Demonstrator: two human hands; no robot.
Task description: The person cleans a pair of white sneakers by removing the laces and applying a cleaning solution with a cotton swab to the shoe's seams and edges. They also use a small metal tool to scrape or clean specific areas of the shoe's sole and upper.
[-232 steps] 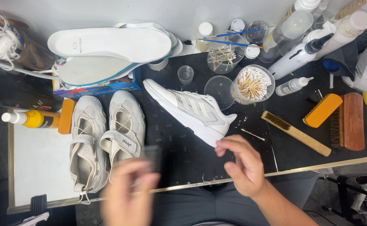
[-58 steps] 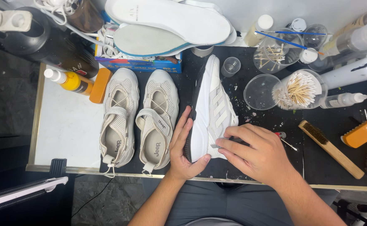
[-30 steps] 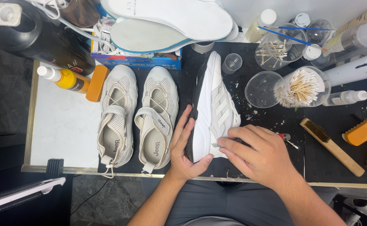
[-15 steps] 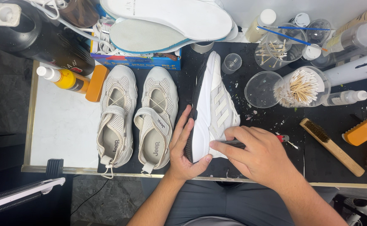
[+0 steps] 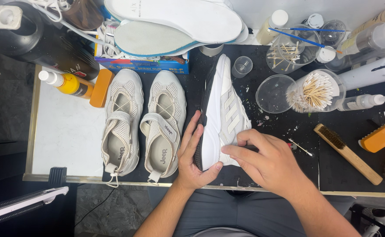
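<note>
A white sneaker (image 5: 225, 105) lies on its side on the black mat, toe pointing away from me. My left hand (image 5: 192, 158) clasps its heel end, fingers along the dark sole and thumb on the white upper. My right hand (image 5: 267, 164) presses on the heel side of the upper, fingers closed around a slim dark tool (image 5: 252, 149). The hand hides most of the tool, and a red bit shows by the knuckles. A loose cotton swab (image 5: 300, 147) lies just right of that hand.
A pair of beige mesh shoes (image 5: 122, 123) stands to the left. Insoles (image 5: 175, 19) rest on a blue box (image 5: 144, 66) at the back. A cup of cotton swabs (image 5: 317, 92), bottles, a wooden brush (image 5: 348, 153) and an orange brush (image 5: 381, 136) crowd the right.
My right hand has slid a little left along the shoe's heel side, and the tool is now more hidden under my fingers. The left hand and the sneaker have stayed put.
</note>
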